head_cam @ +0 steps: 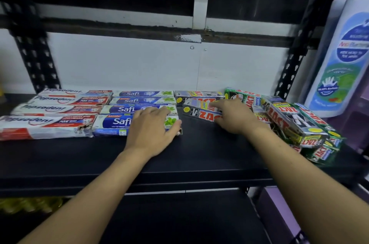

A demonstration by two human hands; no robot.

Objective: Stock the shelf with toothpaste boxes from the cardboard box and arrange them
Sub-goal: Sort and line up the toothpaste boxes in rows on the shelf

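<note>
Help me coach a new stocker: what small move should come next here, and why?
Probably nudge the skewed Zact boxes square with the right hand. It touches them, and they lie at an angle, while the Pepsodent rows and Safi rows sit straight. The left hand rests flat on the front Safi box. The jumbled Zact heap at right can wait.

The left hand [151, 130] and right hand [235, 118] are bare, with slender fingers. The left forearm [99, 183] and right forearm [299, 174] are bare along their whole visible length, from wrist to the lower edge of view. The right forearm carries a few small dark specks just above the wrist. The fingernails are too blurred to describe.
</note>
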